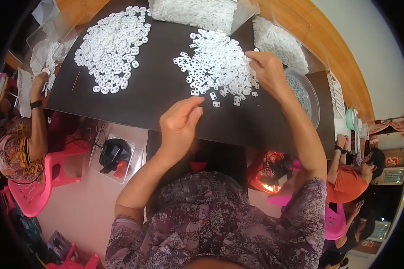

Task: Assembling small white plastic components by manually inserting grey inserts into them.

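Small flat white plastic pieces with two holes lie in a loose pile (pixel 220 60) on the dark table (pixel 166 49). My left hand (pixel 180 123) is just in front of the pile's near left edge, its fingers pressed together toward the thumb. Anything between those fingertips is too small or hidden to name. At the pile's right side, my right hand (pixel 268 74) has its fingers drawn together, the fingertips over the pieces; what they hold, if anything, does not show. A few single pieces (pixel 213 96) lie between my hands, near the table's front edge.
Rounder white two-holed pieces form another pile (pixel 114 49) at the left, beside a thin stick (pixel 76 80). Behind stand a clear bin (pixel 195 13) and a bag (pixel 280 42) of white pieces. A round tub (pixel 300 92) holds small metallic parts. Co-workers sit at both sides.
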`<state>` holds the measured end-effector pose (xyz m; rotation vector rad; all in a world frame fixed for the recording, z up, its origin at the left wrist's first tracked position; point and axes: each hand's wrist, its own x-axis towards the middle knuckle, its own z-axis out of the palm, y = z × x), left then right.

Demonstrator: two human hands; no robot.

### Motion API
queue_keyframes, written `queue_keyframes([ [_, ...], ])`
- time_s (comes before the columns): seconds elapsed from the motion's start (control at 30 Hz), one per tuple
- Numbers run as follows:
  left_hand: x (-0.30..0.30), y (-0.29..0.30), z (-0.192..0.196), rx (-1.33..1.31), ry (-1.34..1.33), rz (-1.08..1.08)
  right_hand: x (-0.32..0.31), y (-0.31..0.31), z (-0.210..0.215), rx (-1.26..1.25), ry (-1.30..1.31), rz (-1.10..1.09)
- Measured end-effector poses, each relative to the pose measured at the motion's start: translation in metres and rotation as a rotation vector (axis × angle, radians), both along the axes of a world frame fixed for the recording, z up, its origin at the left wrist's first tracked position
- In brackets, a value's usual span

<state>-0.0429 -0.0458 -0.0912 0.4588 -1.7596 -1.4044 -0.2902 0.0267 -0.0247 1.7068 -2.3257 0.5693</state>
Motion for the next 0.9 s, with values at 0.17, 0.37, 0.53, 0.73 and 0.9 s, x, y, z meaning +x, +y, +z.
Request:
queue_keyframes([
  [0.17,-0.031,0.003,-0.005,-0.791,-0.154,0.147,0.020,0.038,-0.018,-0.047,-0.214,-0.065],
  [0.37,-0.046,0.002,-0.004,-1.003,-0.276,0.045,0.035,0.062,-0.026,-0.141,-0.304,-0.044],
  [0.53,-0.046,0.002,0.002,-1.016,-0.363,0.012,0.044,0.077,-0.029,-0.221,-0.298,-0.058],
  [0.73,-0.051,-0.004,0.015,-0.857,-0.604,-0.160,0.019,0.091,-0.043,-0.197,-0.069,-0.182],
  [0.9,-0.060,-0.013,0.018,-0.818,-0.668,-0.227,0.014,0.077,-0.055,0.020,0.100,-0.292],
])
